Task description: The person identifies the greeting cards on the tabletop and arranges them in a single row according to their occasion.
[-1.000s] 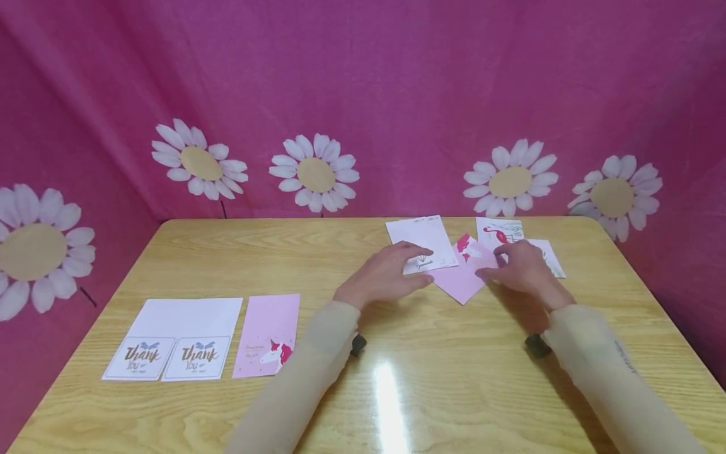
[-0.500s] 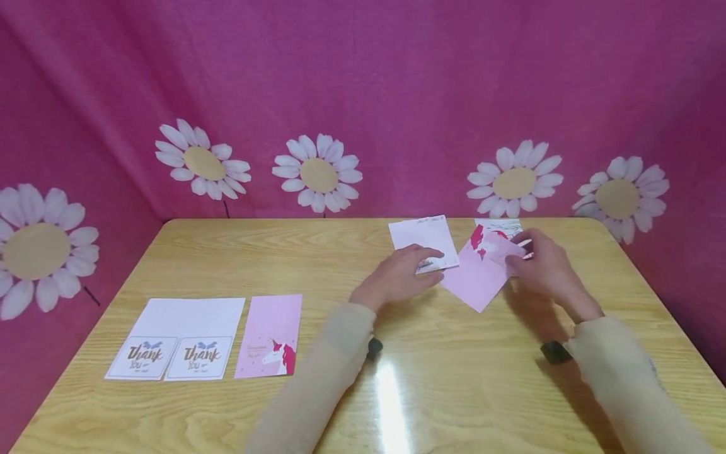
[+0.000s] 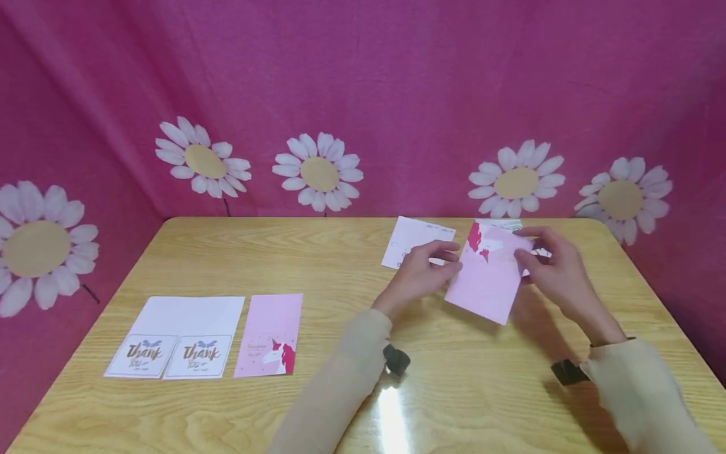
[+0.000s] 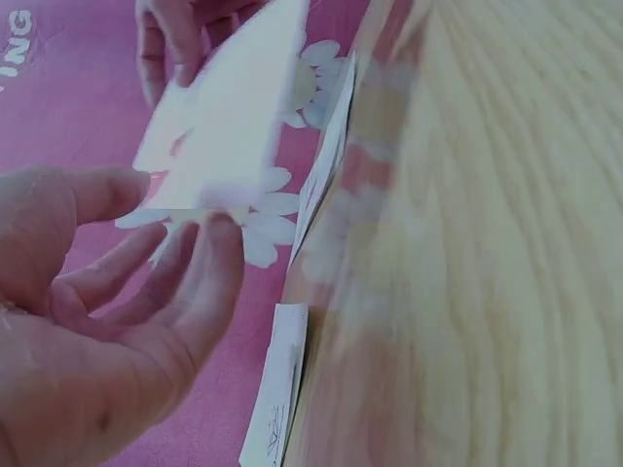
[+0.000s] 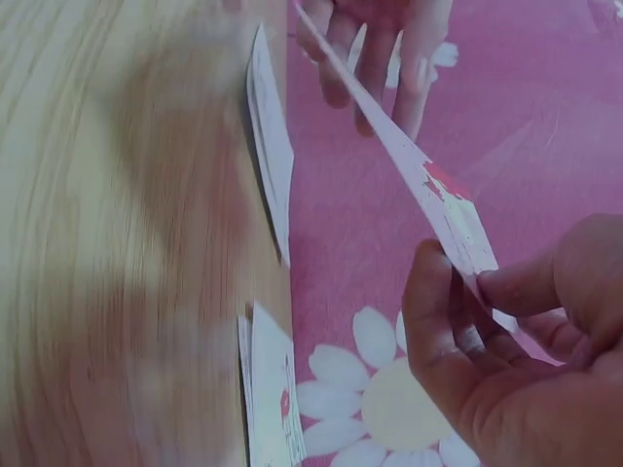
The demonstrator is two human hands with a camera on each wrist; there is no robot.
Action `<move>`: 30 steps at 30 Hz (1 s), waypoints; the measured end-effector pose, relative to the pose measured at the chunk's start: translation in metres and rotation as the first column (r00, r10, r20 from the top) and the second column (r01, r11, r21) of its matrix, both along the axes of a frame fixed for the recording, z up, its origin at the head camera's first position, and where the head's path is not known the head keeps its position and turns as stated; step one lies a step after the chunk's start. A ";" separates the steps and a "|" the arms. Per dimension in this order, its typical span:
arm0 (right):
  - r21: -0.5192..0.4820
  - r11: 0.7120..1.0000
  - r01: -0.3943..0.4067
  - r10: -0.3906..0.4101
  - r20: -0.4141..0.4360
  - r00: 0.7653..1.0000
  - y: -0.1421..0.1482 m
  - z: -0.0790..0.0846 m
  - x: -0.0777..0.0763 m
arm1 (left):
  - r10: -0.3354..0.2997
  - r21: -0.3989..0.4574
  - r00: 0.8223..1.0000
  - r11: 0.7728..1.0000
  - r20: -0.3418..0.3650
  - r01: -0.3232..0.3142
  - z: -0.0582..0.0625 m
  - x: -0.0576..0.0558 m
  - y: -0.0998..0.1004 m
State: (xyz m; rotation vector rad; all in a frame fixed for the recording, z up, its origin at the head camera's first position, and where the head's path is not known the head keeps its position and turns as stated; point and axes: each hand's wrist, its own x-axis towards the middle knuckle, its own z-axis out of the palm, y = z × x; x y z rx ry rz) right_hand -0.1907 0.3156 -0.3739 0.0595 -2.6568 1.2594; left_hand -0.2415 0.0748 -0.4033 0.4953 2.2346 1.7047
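A pink unicorn card point(image 3: 484, 287), printed upside down to me, is held tilted above the table's right half. My right hand point(image 3: 558, 271) pinches its upper right edge between thumb and fingers, plain in the right wrist view too. My left hand point(image 3: 422, 271) is at the card's left edge with thumb and fingers spread, and a gap shows between them in the left wrist view; the thumb tip looks to touch the edge. Behind the left hand lie white cards point(image 3: 405, 236), partly covered. A white card with grey print point(image 3: 499, 223) is mostly hidden behind the pink one.
At the table's left lie two "Thank You" cards point(image 3: 193, 356), side by side, and beside them another pink unicorn card point(image 3: 272, 328). A magenta curtain point(image 3: 397, 94) with daisies hangs at the back edge of the wooden table point(image 3: 317, 265).
The right hand has lifted the pink card off the pile and drawn it right and nearer. The white cards have turned, and the left hand has moved from them to the pink card's edge.
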 end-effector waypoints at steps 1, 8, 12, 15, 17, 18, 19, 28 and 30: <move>-0.019 1.000 -0.019 0.019 -0.003 1.000 -0.002 0.000 0.001 | 0.007 0.011 1.000 1.000 0.019 -0.007 0.000 0.001 0.000; -0.078 0.997 -0.012 0.013 0.018 1.000 -0.014 0.003 0.005 | 0.068 0.096 0.995 0.993 0.071 -0.075 0.005 0.007 -0.005; -0.106 0.994 0.000 0.004 0.044 0.999 -0.021 0.003 0.008 | 0.112 0.138 0.987 0.982 0.113 -0.127 0.006 0.010 -0.007; -0.119 0.993 -0.016 0.021 0.046 0.999 -0.027 0.003 0.009 | 0.126 0.169 0.983 0.974 0.131 -0.148 0.008 0.012 -0.011; -0.147 0.989 -0.028 0.033 0.033 0.999 -0.031 0.004 0.010 | 0.126 0.173 0.983 0.974 0.131 -0.148 0.009 0.013 -0.013; -0.163 0.986 -0.033 0.038 0.025 0.999 -0.033 0.004 0.010 | 0.124 0.173 0.984 0.974 0.130 -0.146 0.009 0.014 -0.015; -0.178 0.983 -0.036 0.040 0.015 0.999 -0.035 0.004 0.010 | 0.124 0.169 0.984 0.975 0.126 -0.145 0.010 0.014 -0.017; -0.211 0.975 -0.065 0.065 -0.009 0.998 -0.054 0.003 0.014 | 0.136 0.092 0.981 0.984 0.138 -0.149 0.016 0.022 -0.039; -0.219 0.973 -0.073 0.073 -0.010 0.997 -0.059 0.003 0.014 | 0.128 0.103 0.980 0.984 0.149 -0.144 0.017 0.024 -0.044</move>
